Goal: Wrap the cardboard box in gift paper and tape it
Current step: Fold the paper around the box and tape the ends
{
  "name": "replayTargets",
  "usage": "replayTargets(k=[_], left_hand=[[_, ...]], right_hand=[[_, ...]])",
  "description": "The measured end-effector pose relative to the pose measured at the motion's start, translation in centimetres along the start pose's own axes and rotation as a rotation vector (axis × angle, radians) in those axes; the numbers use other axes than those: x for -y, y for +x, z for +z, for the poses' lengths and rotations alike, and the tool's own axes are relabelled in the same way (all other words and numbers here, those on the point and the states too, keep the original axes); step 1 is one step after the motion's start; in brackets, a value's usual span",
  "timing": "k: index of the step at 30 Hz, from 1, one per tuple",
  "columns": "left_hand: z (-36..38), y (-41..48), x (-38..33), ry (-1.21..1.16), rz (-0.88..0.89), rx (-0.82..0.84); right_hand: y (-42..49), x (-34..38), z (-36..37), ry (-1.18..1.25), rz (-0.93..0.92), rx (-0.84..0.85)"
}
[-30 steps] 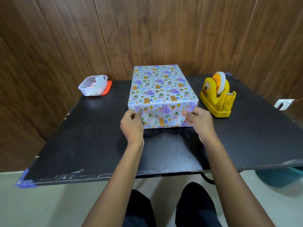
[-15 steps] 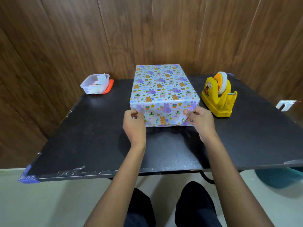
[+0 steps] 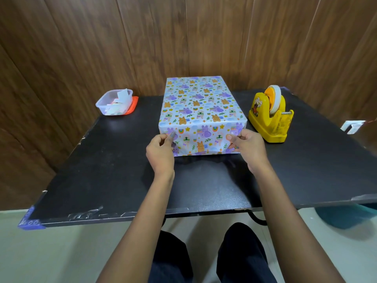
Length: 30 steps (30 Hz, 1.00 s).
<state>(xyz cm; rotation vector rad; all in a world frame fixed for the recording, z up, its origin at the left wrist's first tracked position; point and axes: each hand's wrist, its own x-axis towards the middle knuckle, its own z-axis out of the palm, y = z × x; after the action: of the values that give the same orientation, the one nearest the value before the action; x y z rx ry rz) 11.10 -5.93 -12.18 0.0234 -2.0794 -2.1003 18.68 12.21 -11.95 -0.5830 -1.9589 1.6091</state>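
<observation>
The box (image 3: 199, 105), fully covered in pale gift paper with rabbits and rainbows, lies flat in the middle of the black table (image 3: 114, 164). My left hand (image 3: 162, 152) pinches the paper at the near left corner of the box's front face. At the near right corner my right hand (image 3: 245, 146) grips the box, thumb pressed on the front face. A yellow tape dispenser (image 3: 270, 115) with a white roll stands just right of the box.
A clear plastic tub (image 3: 114, 102) of paper scraps on an orange lid sits at the back left. Wood-panel walls close the table's far side. Blue tape marks the table's near left corner (image 3: 30, 221). My knees are below the near edge.
Both hands stay on the box's near corners. The view shifts slightly; the box looks unmoved.
</observation>
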Motion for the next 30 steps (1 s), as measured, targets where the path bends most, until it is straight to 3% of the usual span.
replayTargets(k=[7, 9, 12, 14, 17, 20, 30], left_hand=[[0.6, -0.1, -0.3, 0.248, 0.091, -0.133], [0.3, -0.1, -0.8, 0.392, 0.239, -0.216], [-0.6, 1.4, -0.8, 0.727, 0.63, -0.248], [-1.2, 3.0, -1.0, 0.892, 0.908, -0.12], [-1.3, 5.3, -2.1, 1.086, 1.275, 0.265], [-0.8, 6.0, -2.8, 1.204, 1.43, 0.538], [1.1, 5.5, -4.7, 1.403, 1.683, 0.675]], right_hand=[[0.4, -0.2, 0.4, -0.101, -0.015, -0.054], [0.7, -0.1, 0.3, -0.106, -0.009, -0.052], [1.1, 0.0, 0.2, -0.119, 0.004, -0.05], [1.3, -0.1, 0.1, -0.136, 0.018, -0.046], [1.6, 0.1, 0.0, -0.136, 0.044, -0.027], [2.0, 0.2, -0.3, -0.135, 0.062, -0.014], [1.8, -0.3, 0.2, -0.08, 0.116, -0.093]])
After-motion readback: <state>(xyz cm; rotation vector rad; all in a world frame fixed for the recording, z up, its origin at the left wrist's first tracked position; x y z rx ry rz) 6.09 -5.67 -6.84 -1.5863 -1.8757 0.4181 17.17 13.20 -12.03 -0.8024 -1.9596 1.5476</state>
